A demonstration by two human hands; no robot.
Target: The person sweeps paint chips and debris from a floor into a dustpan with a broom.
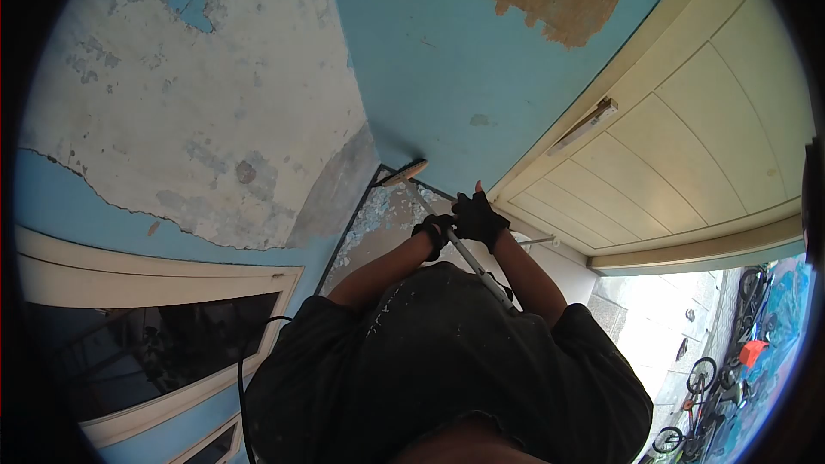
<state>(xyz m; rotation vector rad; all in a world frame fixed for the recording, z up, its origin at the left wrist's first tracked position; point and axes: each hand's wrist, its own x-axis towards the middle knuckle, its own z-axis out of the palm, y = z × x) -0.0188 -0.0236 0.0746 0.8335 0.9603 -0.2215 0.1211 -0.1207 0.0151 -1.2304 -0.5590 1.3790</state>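
A: Dark T-shirt (447, 361) fills the near view, w/ a black cable (249, 361) hanging at its left; past it both gloved hands sit on a metal pole (468, 258), approx centre of scene.

B: Which hand where?

A: Left hand (434, 234) lower on the pole, fingers wrapped round it; right hand (478, 219) just beside it, also closed on the pole, one fingertip poking out of the glove. Pole runs far-left to a brush head (401, 173) touching the blue wall (438, 60), right at the corner w/ the patchy white wall (189, 112).

B: Risks?

A: My guess: hands bunched close together, so little leverage; brush could skid off the paint edge and jerk the pole. Flakes (382, 210) lie below the brush; more may drop toward the face. Cable near the body could snag an elbow. Cream door (696, 146) at right is close; a wide swing might knock it. Bikes (713, 395) far right are well apart.
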